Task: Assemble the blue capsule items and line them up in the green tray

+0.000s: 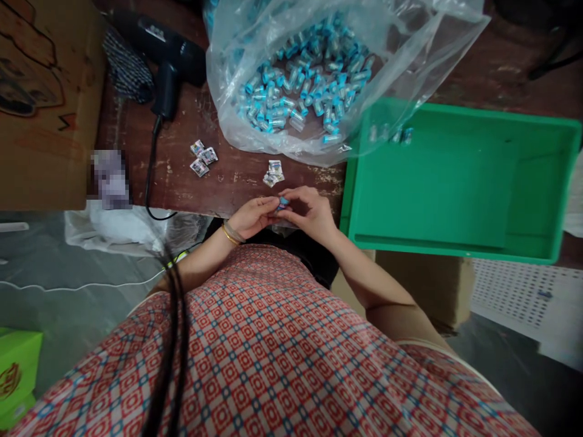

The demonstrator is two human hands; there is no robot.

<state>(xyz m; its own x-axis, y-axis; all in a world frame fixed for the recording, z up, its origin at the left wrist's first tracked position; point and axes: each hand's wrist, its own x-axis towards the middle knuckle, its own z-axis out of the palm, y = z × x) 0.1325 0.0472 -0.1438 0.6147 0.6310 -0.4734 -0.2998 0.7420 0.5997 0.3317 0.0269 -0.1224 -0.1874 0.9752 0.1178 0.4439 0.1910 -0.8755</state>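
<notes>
Both hands, left [250, 217] and right [307, 212], pinching one small blue-capped clear vial [283, 202] over brown wooden bench [228, 182] edge, beside green plastic tray [455, 182].

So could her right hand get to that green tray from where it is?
Probably yes. The right hand shares a small blue-capped piece with the left hand, and the green tray lies just beside it on that side, nothing between them.

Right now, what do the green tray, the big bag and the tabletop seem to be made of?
Green tray: looks like moulded plastic, matt, uniform colour. Bag: thin clear plastic film, glossy and creased, with the small blue-capped pieces showing through. Tabletop: probably wood, dark brown, worn and scuffed.
</notes>
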